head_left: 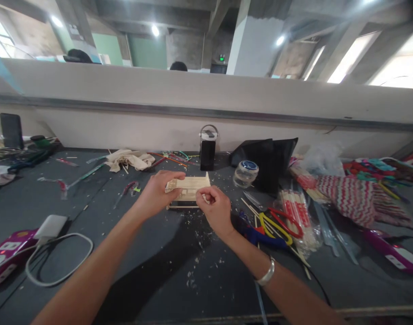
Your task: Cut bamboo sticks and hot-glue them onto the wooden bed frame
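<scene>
A small model built of pale wooden sticks (189,183) stands on the dark table in front of me. My left hand (158,189) grips its left side, with the fingers over the far part and the thumb on the near part. At the model's right end is my right hand (216,205), its thumb and forefinger pinched together. Whatever lies between those fingertips is too small to make out. A bracelet (268,272) circles my right wrist. Pale scraps are scattered over the table just below the model.
Right of my hands lie red-and-yellow-handled scissors (277,228), a blue tool (263,237), bagged sticks (296,212) and a jar (246,174). A phone (207,155) stands behind the model. A crumpled cloth (128,160) and a white charger with cable (51,226) are at left.
</scene>
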### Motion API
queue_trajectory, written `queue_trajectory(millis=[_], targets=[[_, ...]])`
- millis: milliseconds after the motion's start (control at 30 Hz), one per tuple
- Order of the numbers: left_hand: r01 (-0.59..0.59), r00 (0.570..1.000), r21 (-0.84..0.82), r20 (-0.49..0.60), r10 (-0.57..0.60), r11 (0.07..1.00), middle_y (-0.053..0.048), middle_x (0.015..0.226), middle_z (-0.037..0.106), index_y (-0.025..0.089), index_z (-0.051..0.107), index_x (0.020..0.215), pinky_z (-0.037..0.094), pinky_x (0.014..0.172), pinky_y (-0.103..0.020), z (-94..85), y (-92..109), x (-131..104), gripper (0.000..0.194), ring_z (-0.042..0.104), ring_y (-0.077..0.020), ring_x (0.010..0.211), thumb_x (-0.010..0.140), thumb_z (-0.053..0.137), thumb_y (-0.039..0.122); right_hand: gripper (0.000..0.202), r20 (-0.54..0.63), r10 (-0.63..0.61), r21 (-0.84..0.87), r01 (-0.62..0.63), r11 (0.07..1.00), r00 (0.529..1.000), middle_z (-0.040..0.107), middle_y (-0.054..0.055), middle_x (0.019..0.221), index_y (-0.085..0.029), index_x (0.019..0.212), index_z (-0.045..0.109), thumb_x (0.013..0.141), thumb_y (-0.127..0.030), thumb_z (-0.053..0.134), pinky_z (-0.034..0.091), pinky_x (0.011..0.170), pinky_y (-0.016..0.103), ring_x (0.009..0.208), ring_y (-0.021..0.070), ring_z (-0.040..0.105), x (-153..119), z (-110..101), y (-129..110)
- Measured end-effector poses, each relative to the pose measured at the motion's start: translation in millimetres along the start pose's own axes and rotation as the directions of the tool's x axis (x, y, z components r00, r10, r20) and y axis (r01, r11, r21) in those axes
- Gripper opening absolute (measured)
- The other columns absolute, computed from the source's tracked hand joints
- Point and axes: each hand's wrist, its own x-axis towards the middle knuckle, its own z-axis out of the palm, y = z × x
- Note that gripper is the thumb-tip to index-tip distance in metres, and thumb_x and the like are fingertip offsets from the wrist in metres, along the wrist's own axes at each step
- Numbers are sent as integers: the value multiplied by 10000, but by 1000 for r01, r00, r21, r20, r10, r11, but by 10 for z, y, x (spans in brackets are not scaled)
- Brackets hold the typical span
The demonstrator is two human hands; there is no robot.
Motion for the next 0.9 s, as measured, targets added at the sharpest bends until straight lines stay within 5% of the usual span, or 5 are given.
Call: queue_trajectory(millis=[167, 367, 700, 900], targets=[[-92, 993, -71, 67, 97, 993, -55, 927, 719, 262, 746, 846, 398, 901, -400, -29, 95, 169, 193, 583, -263, 967, 663, 706, 216, 89, -14, -15, -26, 15, 1000, 1000, 484, -48, 605, -187, 690, 629, 750, -169, 566, 376, 565, 226, 547, 105, 435, -11, -40, -54], [-66, 986, -122, 143, 84, 990, -35, 770, 697, 259, 740, 715, 420, 809, -357, -13, 307, 150, 75, 584, -224, 821, 722, 666, 267, 96, -35, -69, -63, 67, 996, 997, 456, -54, 599, -209, 693, 612, 762, -162, 566, 373, 550, 230, 538, 105, 424, -36, -132, -160], [-61, 985, -223, 145, 95, 973, -13, 681, 711, 250, 737, 654, 461, 650, -282, 119, 259, 106, 93, 636, -185, 678, 715, 674, 218, 75, 28, -49, -12, 49, 999, 998, 486, -48, 616, -212, 717, 625, 759, -170, 579, 386, 539, 224, 547, 103, 453, -53, -166, -104], [-110, 980, -92, 159, 124, 990, -22, 726, 716, 264, 728, 645, 423, 834, -375, 157, 221, 106, 123, 622, -206, 731, 721, 656, 199, 74, 109, -37, 36, 34, 999, 993, 539, -42, 649, -206, 764, 654, 774, -166, 592, 381, 517, 210, 534, 91, 464, -32, -183, -56]])
